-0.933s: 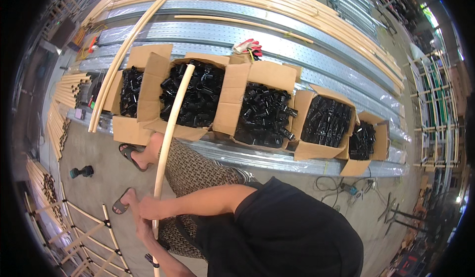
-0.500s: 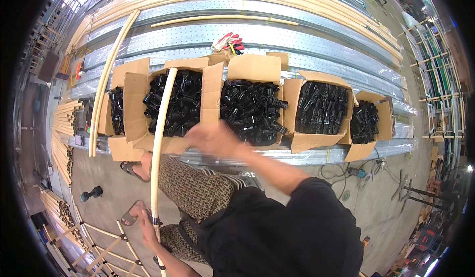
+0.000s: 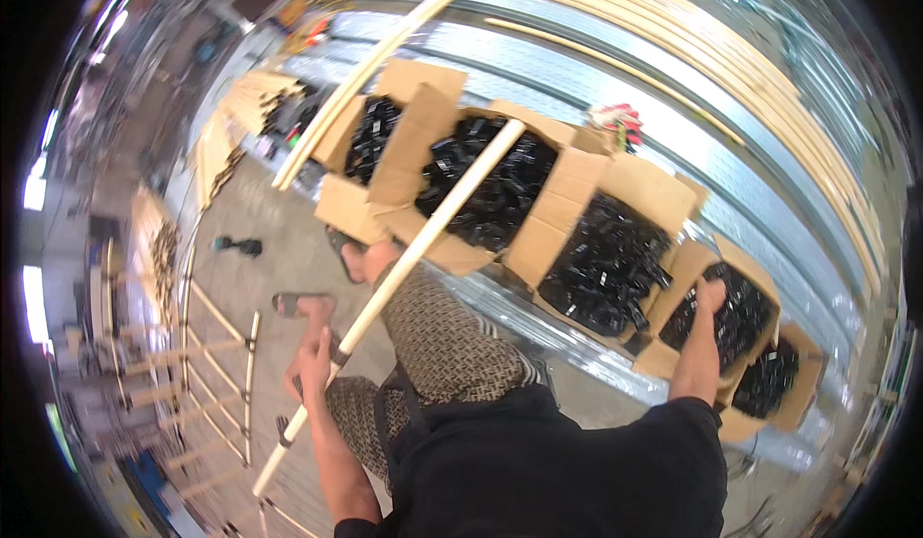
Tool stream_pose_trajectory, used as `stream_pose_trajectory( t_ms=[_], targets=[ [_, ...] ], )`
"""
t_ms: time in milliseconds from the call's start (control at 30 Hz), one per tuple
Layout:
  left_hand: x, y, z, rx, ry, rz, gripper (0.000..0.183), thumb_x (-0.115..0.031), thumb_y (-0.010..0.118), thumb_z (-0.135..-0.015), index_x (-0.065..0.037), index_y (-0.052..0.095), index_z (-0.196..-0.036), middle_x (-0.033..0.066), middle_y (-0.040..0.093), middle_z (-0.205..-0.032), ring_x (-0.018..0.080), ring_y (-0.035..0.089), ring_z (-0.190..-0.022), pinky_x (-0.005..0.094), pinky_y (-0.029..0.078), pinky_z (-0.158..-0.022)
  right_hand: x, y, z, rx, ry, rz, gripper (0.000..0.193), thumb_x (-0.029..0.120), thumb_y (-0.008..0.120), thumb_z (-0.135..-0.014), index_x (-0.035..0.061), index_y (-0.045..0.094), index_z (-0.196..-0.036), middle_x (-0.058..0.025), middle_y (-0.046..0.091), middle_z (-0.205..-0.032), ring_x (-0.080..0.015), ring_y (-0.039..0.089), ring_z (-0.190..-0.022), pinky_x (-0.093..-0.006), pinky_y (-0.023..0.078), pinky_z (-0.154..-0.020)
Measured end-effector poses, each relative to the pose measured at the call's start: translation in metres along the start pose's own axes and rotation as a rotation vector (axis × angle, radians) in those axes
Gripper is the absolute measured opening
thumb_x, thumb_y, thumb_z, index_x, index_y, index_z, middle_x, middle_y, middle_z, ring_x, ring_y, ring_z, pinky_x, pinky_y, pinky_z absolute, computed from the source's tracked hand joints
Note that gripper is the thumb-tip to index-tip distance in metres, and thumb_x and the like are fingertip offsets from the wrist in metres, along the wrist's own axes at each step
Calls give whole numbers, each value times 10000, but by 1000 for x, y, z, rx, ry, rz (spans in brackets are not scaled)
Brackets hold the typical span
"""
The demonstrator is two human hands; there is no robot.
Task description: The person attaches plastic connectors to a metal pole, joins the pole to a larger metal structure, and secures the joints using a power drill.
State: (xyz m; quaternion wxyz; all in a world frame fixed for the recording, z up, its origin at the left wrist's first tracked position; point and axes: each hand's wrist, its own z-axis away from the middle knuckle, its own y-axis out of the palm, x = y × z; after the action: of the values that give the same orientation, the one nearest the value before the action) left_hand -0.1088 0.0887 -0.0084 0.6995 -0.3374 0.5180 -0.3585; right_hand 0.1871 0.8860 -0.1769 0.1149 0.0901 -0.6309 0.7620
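A long cream pipe (image 3: 415, 250) slants across my body, its upper end over a box of black fittings. Two dark fittings sit around its lower part, an upper one (image 3: 338, 355) and a lower one (image 3: 283, 429). My left hand (image 3: 311, 363) is closed around the pipe beside the upper fitting. With my right arm stretched out to the right, my right hand (image 3: 710, 296) is in an open cardboard box (image 3: 663, 357). Its fingers are closed on a black pipe fitting (image 3: 716, 271); many similar fittings lie beneath it.
Other open cartons of black fittings stand in a row, including a middle box (image 3: 538, 250). Behind them are metal planks, long cream pipes (image 3: 615, 67) and red-and-white gloves (image 3: 617, 123). A power tool (image 3: 237, 246) lies on the floor, near a pipe frame (image 3: 216, 384) at left.
The view has turned, tilting the row of boxes. My right hand has moved from beside the pipe to the box farther right. My left hand stays on the pipe, which now slants more.
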Motion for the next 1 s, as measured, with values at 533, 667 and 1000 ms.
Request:
stream_pose_trajectory(
  t_ms=[533,667,1000],
  targets=[
    [4,15,45,47,-246,12,839,-729,434,-948,19,751,-737,202,697,-685,381,705,-731,488,546,-775,-79,0,-111,295,-108,-474,295,345,861,-744,98,709,-797,-53,649,-734,-142,518,-546,-319,407,-460],
    [-5,14,30,-136,-114,-147,740,-687,490,-950,-14,770,-818,158,711,-707,312,706,-715,455,544,-739,-64,-19,-60,418,20,-402,520,439,863,-746,75,704,-1081,-97,698,-955,-196,626,-734,-349,516,-660],
    [2,4,17,17,-170,144,753,-587,549,-995,146,666,-865,227,582,-626,238,582,-645,441,475,-681,64,-104,-35,364,-298,90,472,261,881,-690,-80,698,-960,-130,695,-827,-209,662,-627,-341,568,-569]
  ],
)
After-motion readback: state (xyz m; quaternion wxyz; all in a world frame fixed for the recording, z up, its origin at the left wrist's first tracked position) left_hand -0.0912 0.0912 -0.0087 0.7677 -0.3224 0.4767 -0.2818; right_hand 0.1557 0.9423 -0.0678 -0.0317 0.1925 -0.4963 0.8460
